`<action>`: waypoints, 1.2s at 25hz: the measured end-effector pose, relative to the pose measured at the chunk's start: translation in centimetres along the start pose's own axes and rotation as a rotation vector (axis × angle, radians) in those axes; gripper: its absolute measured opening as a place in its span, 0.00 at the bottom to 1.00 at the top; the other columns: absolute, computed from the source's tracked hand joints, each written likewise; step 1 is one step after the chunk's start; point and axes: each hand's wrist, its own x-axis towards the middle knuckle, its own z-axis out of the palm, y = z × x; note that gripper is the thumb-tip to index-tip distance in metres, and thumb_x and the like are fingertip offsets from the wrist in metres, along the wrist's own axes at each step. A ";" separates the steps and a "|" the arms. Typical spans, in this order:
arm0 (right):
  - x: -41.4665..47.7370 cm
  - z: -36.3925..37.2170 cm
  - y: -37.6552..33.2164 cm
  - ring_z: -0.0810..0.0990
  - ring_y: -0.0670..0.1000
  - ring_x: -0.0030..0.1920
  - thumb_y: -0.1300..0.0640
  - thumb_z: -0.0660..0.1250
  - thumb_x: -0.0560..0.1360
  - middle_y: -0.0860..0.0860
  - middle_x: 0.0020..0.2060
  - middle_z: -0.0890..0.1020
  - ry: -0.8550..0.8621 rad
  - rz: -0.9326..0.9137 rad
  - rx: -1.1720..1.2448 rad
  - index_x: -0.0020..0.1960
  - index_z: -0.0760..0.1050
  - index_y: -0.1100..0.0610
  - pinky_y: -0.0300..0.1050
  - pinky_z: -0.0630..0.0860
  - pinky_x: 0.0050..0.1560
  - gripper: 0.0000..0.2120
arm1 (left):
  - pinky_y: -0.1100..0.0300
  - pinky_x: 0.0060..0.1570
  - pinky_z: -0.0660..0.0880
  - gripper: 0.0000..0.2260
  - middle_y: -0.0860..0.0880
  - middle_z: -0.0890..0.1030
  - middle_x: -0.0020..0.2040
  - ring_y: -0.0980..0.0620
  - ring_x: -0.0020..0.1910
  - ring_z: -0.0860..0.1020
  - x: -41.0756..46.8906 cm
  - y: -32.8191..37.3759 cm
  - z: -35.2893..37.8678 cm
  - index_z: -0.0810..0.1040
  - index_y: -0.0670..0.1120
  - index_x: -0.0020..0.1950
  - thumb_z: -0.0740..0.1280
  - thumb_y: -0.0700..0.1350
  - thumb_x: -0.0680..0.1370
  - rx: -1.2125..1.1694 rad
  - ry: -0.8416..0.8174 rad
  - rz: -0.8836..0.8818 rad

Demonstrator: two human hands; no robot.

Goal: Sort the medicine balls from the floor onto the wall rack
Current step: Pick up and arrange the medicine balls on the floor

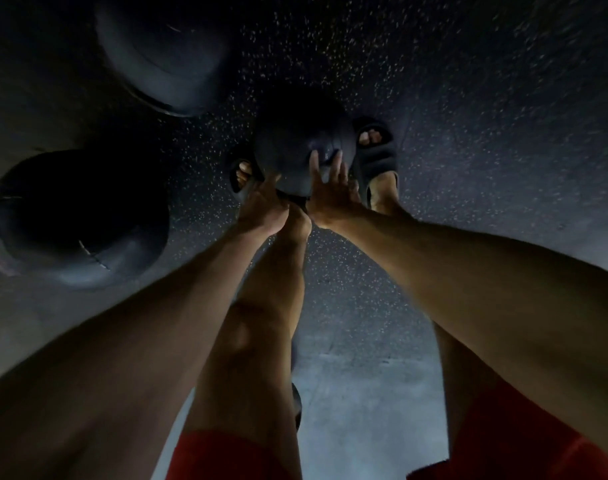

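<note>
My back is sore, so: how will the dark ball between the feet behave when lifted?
Likely heavy for its size: the left hand and right hand both meet the ball. Being round, it could roll across the speckled floor if nudged. The shine near the right fingers hints at a smooth, perhaps slippery skin.

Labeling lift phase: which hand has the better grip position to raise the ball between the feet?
Right, probably: right hand lies spread flat on the medicine ball; left hand sits low at its edge, fingers hidden. Lift likely needs both.
</note>
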 end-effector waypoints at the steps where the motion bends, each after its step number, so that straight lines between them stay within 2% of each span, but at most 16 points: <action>1: 0.9 -0.7 -0.4 0.40 0.64 0.80 0.50 0.58 0.84 0.64 0.78 0.34 0.020 0.029 -0.001 0.80 0.30 0.49 0.67 0.53 0.76 0.40 | 0.44 0.71 0.68 0.26 0.39 0.66 0.76 0.39 0.74 0.66 0.1 -0.2 -0.1 0.61 0.45 0.79 0.61 0.39 0.81 -0.003 -0.004 0.017; 3: 2.8 -3.6 -1.7 0.42 0.65 0.80 0.43 0.61 0.82 0.64 0.78 0.34 0.024 0.102 0.032 0.80 0.31 0.49 0.67 0.56 0.75 0.43 | 0.44 0.72 0.68 0.25 0.40 0.65 0.77 0.40 0.75 0.66 0.0 -0.4 -0.7 0.61 0.46 0.79 0.60 0.40 0.82 0.008 -0.023 0.042; 5: 4.7 -7.5 -3.5 0.44 0.65 0.80 0.41 0.61 0.81 0.63 0.79 0.36 0.041 0.144 0.057 0.81 0.33 0.47 0.66 0.56 0.74 0.43 | 0.45 0.70 0.69 0.26 0.41 0.64 0.77 0.40 0.74 0.67 0.1 0.0 -1.6 0.60 0.49 0.80 0.60 0.40 0.82 0.033 -0.026 0.052; 7: 6.7 -11.2 -5.1 0.50 0.66 0.79 0.42 0.60 0.82 0.63 0.80 0.44 0.087 0.139 0.060 0.82 0.38 0.46 0.64 0.58 0.74 0.39 | 0.46 0.68 0.71 0.27 0.41 0.63 0.78 0.40 0.72 0.68 0.6 1.2 -2.6 0.59 0.51 0.80 0.60 0.40 0.82 0.082 -0.034 0.076; 10: 9.2 -15.6 -5.3 0.59 0.65 0.77 0.44 0.59 0.83 0.62 0.79 0.56 0.114 0.035 0.040 0.82 0.47 0.47 0.60 0.63 0.73 0.33 | 0.49 0.66 0.72 0.31 0.42 0.58 0.80 0.40 0.74 0.66 2.0 3.9 -3.6 0.52 0.55 0.82 0.62 0.44 0.82 0.187 -0.068 0.145; 12: 10.4 -17.6 -5.0 0.62 0.62 0.77 0.48 0.59 0.84 0.59 0.78 0.61 0.061 -0.062 0.059 0.81 0.55 0.52 0.55 0.63 0.73 0.29 | 0.45 0.71 0.64 0.32 0.39 0.54 0.81 0.37 0.78 0.58 3.2 5.0 -4.1 0.46 0.58 0.82 0.61 0.48 0.83 0.287 -0.122 0.112; 14: 11.2 -18.4 -4.5 0.65 0.60 0.75 0.51 0.59 0.84 0.58 0.76 0.66 0.031 -0.102 0.129 0.79 0.61 0.56 0.51 0.64 0.73 0.25 | 0.40 0.77 0.46 0.33 0.38 0.44 0.81 0.38 0.80 0.41 3.7 5.0 -3.1 0.40 0.59 0.81 0.59 0.52 0.84 0.414 -0.174 0.089; 16: 11.0 -17.9 -3.1 0.67 0.60 0.74 0.52 0.60 0.83 0.58 0.75 0.68 0.074 -0.114 0.208 0.77 0.64 0.55 0.51 0.66 0.73 0.24 | 0.38 0.77 0.39 0.35 0.36 0.39 0.81 0.39 0.79 0.33 3.6 4.6 -1.4 0.38 0.58 0.81 0.60 0.55 0.83 0.464 -0.079 0.121; 18: 10.2 -16.5 -0.8 0.67 0.59 0.74 0.50 0.60 0.82 0.57 0.74 0.68 0.186 -0.127 0.202 0.78 0.62 0.53 0.52 0.63 0.71 0.25 | 0.37 0.77 0.40 0.36 0.33 0.38 0.79 0.40 0.76 0.29 4.3 4.9 -0.5 0.39 0.57 0.81 0.61 0.55 0.83 0.467 0.084 0.156; 21: 8.8 -14.4 2.4 0.64 0.62 0.73 0.48 0.61 0.81 0.59 0.75 0.65 0.270 -0.136 0.196 0.80 0.55 0.53 0.58 0.61 0.70 0.31 | 0.34 0.76 0.46 0.37 0.29 0.46 0.79 0.35 0.78 0.34 7.1 7.3 -2.9 0.39 0.56 0.82 0.61 0.54 0.82 0.554 0.255 0.218; 24: 8.3 -13.8 3.9 0.61 0.65 0.73 0.48 0.64 0.80 0.60 0.76 0.60 0.268 -0.192 0.182 0.82 0.46 0.53 0.63 0.65 0.70 0.38 | 0.33 0.76 0.47 0.38 0.30 0.54 0.77 0.34 0.79 0.39 10.6 10.3 -7.5 0.38 0.57 0.81 0.62 0.58 0.81 0.642 0.290 0.225; 28: 8.2 -14.9 2.0 0.59 0.65 0.76 0.43 0.69 0.77 0.64 0.79 0.51 0.294 -0.166 0.084 0.82 0.39 0.54 0.59 0.61 0.72 0.48 | 0.36 0.77 0.43 0.44 0.30 0.50 0.78 0.34 0.80 0.41 14.7 14.0 -12.7 0.34 0.58 0.80 0.64 0.63 0.78 0.719 0.206 0.109; 30: 9.1 -16.0 0.7 0.56 0.64 0.78 0.43 0.68 0.77 0.65 0.80 0.49 0.282 -0.106 0.126 0.82 0.38 0.55 0.58 0.59 0.73 0.48 | 0.38 0.78 0.47 0.42 0.31 0.51 0.79 0.35 0.80 0.46 15.1 14.8 -13.1 0.37 0.56 0.81 0.62 0.63 0.79 0.728 0.234 0.110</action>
